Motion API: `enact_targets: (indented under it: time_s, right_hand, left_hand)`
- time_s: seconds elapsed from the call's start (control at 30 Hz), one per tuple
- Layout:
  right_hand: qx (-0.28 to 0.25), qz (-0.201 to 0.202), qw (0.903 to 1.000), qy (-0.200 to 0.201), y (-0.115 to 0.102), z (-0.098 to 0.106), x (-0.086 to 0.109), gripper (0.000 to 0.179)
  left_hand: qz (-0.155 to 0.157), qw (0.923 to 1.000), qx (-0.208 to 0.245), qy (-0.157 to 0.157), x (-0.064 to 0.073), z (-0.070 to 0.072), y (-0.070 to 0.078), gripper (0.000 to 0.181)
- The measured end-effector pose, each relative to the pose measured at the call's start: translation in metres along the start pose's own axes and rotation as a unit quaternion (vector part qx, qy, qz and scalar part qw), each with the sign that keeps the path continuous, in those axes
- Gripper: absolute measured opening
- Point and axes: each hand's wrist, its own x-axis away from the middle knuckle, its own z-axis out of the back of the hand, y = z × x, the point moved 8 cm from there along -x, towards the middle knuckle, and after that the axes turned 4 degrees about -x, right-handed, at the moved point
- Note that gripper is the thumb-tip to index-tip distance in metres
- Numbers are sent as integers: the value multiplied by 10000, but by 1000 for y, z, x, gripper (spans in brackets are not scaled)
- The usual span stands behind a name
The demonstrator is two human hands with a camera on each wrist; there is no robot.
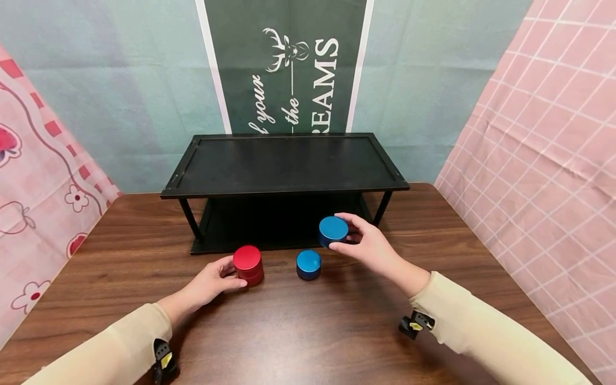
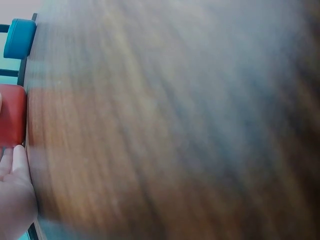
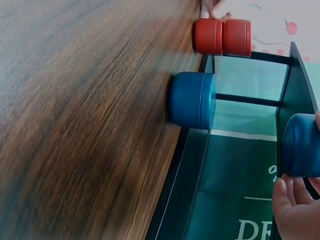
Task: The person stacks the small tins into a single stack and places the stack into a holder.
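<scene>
Handling of round tins with both hands at a black two-tier shelf (image 1: 286,163); the left hand (image 1: 212,280) has its fingers and thumb curled about the side of a stack of two red tins, the upper red tin (image 1: 247,258) resting squarely on the lower red tin (image 1: 254,280), which stands upright on the wood-grain surface (image 1: 298,331) in front of the shelf; the right hand (image 1: 368,243) grasps a raised blue tin (image 1: 333,231) between fingers and thumb, its lid roughly level and its base clear of the surface; a second blue tin (image 1: 308,265) stands upright between the red stack and the right hand, touched by neither; the step in hand appears to be the stacking of tins by colour, with the red pair together and the blue pair apart, though lifting the pair apart would look much the same; if stacking is meant, the next move calls for bringing the raised tin over its blue fellow, aligning the rims and lowering it level before the fingers let go, while the left hand steadies the red stack; no brand or label is legible on any tin; the dark wall hanging (image 1: 289,16) behind bears a white deer-head emblem (image 1: 294,51) and sideways lettering, of which "your", "the" and, across two views, "DREAMS" can be read.
</scene>
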Motion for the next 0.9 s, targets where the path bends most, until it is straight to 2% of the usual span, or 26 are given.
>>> enact_targets:
  time_s: [0.23, 0.67, 0.77, 0.9]
  right_hand:
    - [-63, -11, 10000, -48, -3, -9, -5, 61]
    - [-51, -83, 9998, -166, -4, -24, -11, 61]
    - [-31, -119, 9997, -199, -12, -27, -11, 61]
    - [-22, -160, 9995, -266, -34, -30, -8, 58]
  left_hand:
    - [-97, 9999, 21, 17, -1, 0, 1, 59]
    - [-32, 10000, 84, 6, -1, -1, 0, 60]
    - [-37, 10000, 83, 1, -1, -1, -1, 60]
    - [-58, 10000, 56, 18, -1, 0, 0, 59]
